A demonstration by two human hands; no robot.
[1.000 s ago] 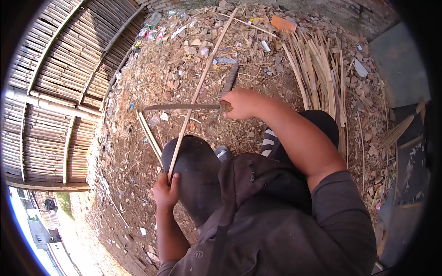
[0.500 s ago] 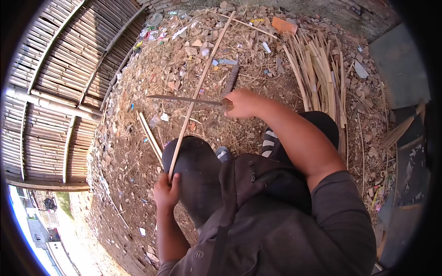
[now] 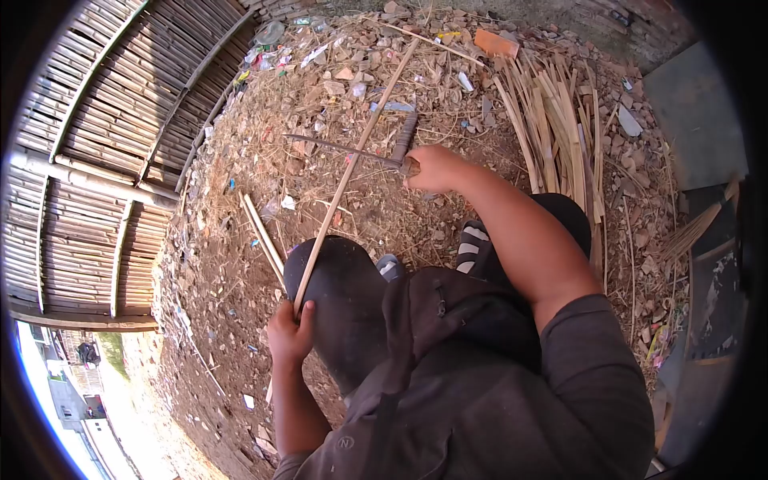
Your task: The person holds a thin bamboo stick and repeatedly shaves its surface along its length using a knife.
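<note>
My left hand (image 3: 290, 330) is closed around the near end of a long bamboo strip (image 3: 340, 188), with the thumb on top. The strip rests over my left knee (image 3: 340, 276) and slants away to the upper right. In my right hand (image 3: 436, 170) is the short handle of a long-bladed knife (image 3: 340, 149). Its thin dark blade points left and crosses the strip beyond the knee; whether it touches is hard to tell. Just past the right hand, a dark ribbed handle (image 3: 406, 138) lies on the ground.
A pile of split bamboo strips (image 3: 552, 132) lies at the right. Two short strips (image 3: 262, 232) are left of my knee. A bamboo-slat wall (image 3: 96, 184) stands on the left. Rubble and litter cover the ground, with an orange tile piece (image 3: 496, 43) at the back.
My right hand and the knife have shifted a little to the right, with the blade tip now higher. The strip's far end has swung slightly right. My left hand keeps its hold.
</note>
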